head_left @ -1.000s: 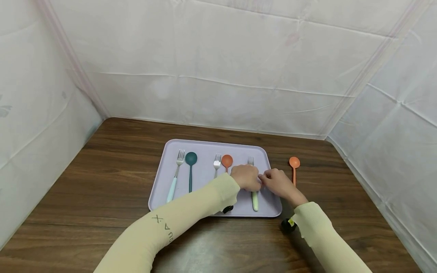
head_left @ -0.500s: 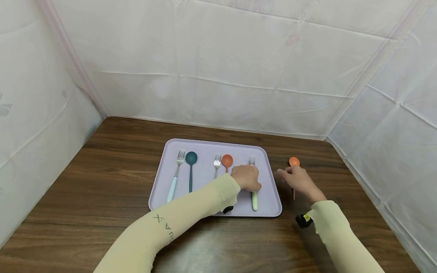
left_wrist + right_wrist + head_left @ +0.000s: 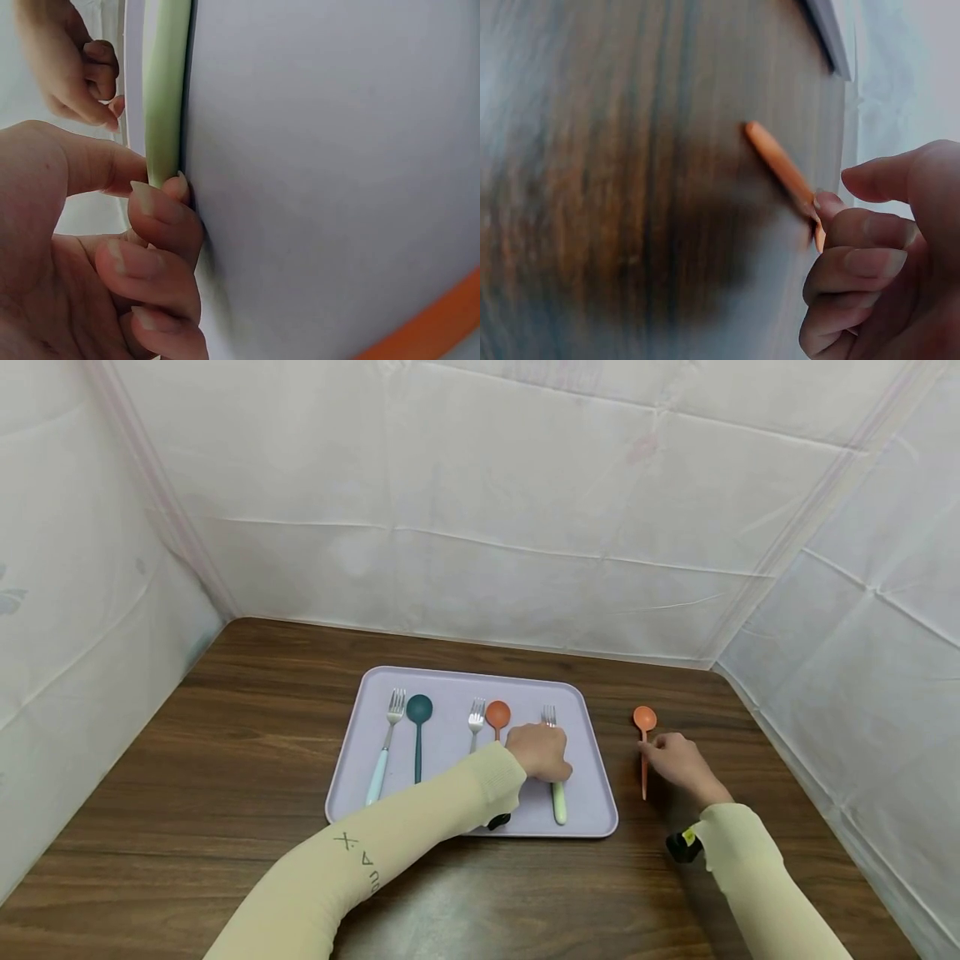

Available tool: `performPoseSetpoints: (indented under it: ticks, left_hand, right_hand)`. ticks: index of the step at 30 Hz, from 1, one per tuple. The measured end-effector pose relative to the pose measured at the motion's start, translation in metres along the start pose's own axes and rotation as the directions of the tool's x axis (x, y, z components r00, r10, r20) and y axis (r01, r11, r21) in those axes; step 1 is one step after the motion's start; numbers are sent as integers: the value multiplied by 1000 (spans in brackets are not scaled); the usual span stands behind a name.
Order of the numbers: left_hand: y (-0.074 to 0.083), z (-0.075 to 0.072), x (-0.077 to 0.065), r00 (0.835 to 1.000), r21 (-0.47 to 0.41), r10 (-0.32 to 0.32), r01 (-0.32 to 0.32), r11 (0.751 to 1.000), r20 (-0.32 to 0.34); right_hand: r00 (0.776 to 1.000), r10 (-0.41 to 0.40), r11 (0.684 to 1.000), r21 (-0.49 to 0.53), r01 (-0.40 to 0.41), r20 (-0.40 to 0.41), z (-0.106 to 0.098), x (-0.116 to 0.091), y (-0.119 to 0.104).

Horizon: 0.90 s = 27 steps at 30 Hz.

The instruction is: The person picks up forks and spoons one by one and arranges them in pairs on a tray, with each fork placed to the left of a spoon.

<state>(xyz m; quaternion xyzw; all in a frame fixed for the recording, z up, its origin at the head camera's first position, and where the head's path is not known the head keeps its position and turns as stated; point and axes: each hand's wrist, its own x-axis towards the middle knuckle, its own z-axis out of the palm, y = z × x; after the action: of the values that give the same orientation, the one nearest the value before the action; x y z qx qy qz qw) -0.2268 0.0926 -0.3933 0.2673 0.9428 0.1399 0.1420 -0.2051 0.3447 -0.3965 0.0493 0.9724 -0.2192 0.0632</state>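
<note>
On the lavender tray (image 3: 450, 681) my left hand (image 3: 540, 752) pinches the light green handle of a fork (image 3: 559, 803). Thumb and fingertips meet on that green handle in the left wrist view, while my palm covers the fork's middle in the head view. Right of the tray, an orange spoon (image 3: 644, 720) lies on the wooden table, bowl toward the back. My right hand (image 3: 678, 760) is beside its handle. In the right wrist view, the thumb stands apart from the index finger, and the fingertips are close to the spoon; whether they touch it is unclear.
The tray also bears a fork with a pale blue handle (image 3: 378, 774), a dark green spoon (image 3: 419, 710), another fork (image 3: 476, 718) and a second orange spoon (image 3: 497, 712), the last two partly behind my left arm. White sheeting (image 3: 480, 568) walls the table's back and sides.
My right hand has left the green-handled fork and moved right, off the tray to the orange spoon on the table. The left hand has stayed on the fork.
</note>
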Motion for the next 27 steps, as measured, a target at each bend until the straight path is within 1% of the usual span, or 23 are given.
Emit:
performPoseSetpoints:
  ticks: [4, 10, 18, 22, 27]
  left_hand:
    - [0, 0, -1, 1000, 0, -3, 3, 1000, 5]
    - [-1, 0, -1, 1000, -4, 3, -3, 1000, 4]
    - [-2, -1, -3, 1000, 9, 2, -2, 1000, -15]
    - [-2, -2, -4, 1000, 11, 2, -2, 1000, -30]
    - [-3, -3, -5, 997, 21, 9, -8, 1000, -73]
  right_hand:
    - [1000, 7, 998, -59, -6, 10, 1, -2, -1]
    - [998, 12, 993, -119, -6, 56, 3, -4, -3]
    - [996, 15, 992, -128, -3, 86, 4, -3, -5]
    - [997, 3, 993, -117, 5, 71, 5, -3, -5]
    - [999, -23, 993, -115, 28, 40, 7, -4, -4]
